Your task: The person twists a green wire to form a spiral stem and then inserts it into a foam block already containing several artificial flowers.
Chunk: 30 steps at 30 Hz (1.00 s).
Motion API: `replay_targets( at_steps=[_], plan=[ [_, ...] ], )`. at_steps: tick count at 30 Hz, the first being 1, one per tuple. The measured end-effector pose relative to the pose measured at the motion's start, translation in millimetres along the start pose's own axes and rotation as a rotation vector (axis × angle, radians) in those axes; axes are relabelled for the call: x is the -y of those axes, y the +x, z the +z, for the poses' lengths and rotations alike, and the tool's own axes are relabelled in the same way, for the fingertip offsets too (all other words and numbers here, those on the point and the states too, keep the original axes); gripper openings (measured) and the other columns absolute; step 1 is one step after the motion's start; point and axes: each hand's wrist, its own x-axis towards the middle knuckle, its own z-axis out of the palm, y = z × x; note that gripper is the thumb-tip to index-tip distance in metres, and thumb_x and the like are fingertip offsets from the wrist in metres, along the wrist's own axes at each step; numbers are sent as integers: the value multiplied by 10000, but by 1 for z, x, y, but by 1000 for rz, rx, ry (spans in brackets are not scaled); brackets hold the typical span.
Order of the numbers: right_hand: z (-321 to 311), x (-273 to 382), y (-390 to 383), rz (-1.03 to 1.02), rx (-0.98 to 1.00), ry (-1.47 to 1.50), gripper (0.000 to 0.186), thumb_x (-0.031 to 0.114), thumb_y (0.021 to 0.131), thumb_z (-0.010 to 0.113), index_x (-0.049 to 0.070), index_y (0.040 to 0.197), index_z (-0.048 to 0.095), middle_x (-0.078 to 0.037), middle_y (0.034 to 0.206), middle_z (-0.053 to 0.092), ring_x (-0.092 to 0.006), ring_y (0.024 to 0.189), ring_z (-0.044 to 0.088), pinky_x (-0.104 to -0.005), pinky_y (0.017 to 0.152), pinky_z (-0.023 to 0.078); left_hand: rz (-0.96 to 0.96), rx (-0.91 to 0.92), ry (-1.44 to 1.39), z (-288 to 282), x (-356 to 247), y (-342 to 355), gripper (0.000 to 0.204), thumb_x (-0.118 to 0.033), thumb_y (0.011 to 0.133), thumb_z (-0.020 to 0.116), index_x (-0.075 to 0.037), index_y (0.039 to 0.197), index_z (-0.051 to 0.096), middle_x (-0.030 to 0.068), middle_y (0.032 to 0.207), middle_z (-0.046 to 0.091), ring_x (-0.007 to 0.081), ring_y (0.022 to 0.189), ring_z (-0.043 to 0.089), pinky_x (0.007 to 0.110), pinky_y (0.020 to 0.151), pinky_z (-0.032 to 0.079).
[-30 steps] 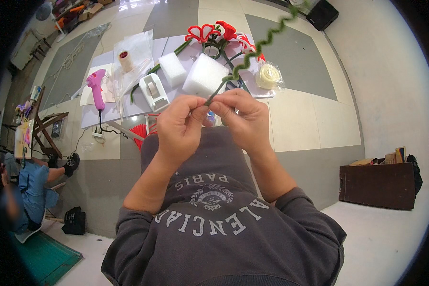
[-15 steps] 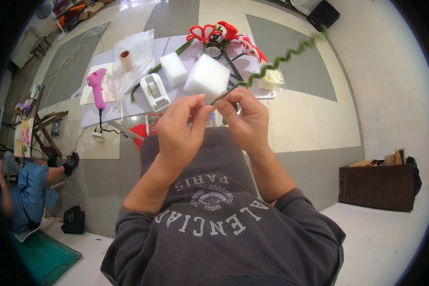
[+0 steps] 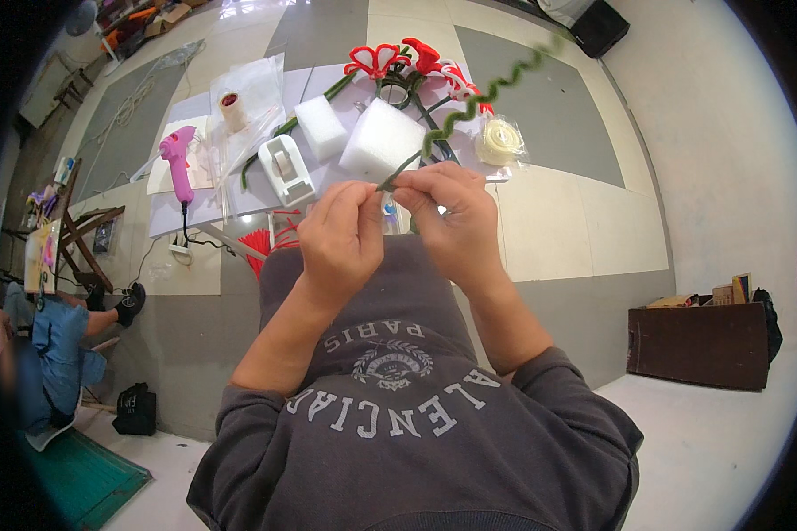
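A wavy green pipe cleaner (image 3: 469,113) slants up and to the right from my hands, its far end blurred. Its lower part is straight, thin and dark green. My right hand (image 3: 452,217) pinches that straight part between thumb and fingers. At the very tip, the fingers of my left hand (image 3: 338,232) are pressed together on the end, close beside the right fingertips. Just beyond the hands are a white foam block (image 3: 383,140), a smaller foam block (image 3: 321,127) and a white tape dispenser (image 3: 287,172).
Red and white fuzzy flowers (image 3: 376,60) with green stems stand at the table's back. A pink glue gun (image 3: 178,164), a tape roll (image 3: 234,113) and clear plastic bags lie left; a cream wrapped roll (image 3: 501,140) lies right. Another person (image 3: 58,345) sits far left.
My left fingers have come onto the end of the pipe cleaner, and the hands are closer together. Its wavy part has swung left.
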Motion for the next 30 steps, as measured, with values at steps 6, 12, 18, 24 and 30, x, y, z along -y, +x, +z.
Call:
replay_targets(
  at_steps=[6, 12, 18, 24, 30],
  plan=[
    [3, -3, 4, -3, 5, 82, 109, 57, 748, 659, 47, 857, 657, -49, 782, 617, -179, 707, 574, -289, 705, 388, -598, 154, -637, -10, -4, -2, 59, -29, 837, 576, 26, 857, 569, 66, 710, 582, 122, 558, 556, 257, 455, 439],
    [4, -12, 3, 77, 135, 493, 57, 20, 774, 631, -3, 824, 617, -71, 776, 596, -134, 680, 550, -247, 611, 433, -1131, 588, -1521, -29, 13, 21, 158, -118, 878, 545, 33, 911, 574, 36, 698, 536, 72, 507, 478, 239, 421, 459],
    [8, -11, -1, 235, 40, 408, 104, 76, 807, 625, -26, 805, 601, -65, 763, 592, -117, 673, 532, -246, 613, 425, -682, 193, -728, -7, -2, 16, 134, -49, 829, 602, 39, 926, 580, 63, 767, 586, 110, 613, 562, 237, 535, 495],
    [9, -12, 1, 225, 31, 308, 134, 100, 796, 642, -29, 804, 605, -83, 733, 593, -135, 655, 539, -258, 595, 427, -120, 98, -171, -1, 3, 10, 106, -26, 787, 633, 11, 879, 595, 81, 784, 605, 142, 676, 590, 288, 564, 467],
    [5, -16, 5, 85, 78, 277, 75, 47, 767, 634, -8, 814, 614, -116, 743, 617, -205, 657, 581, -284, 572, 430, -385, 134, -364, 1, 3, 1, 59, -33, 826, 593, 12, 863, 585, 52, 720, 575, 120, 592, 527, 263, 502, 420]
  ],
)
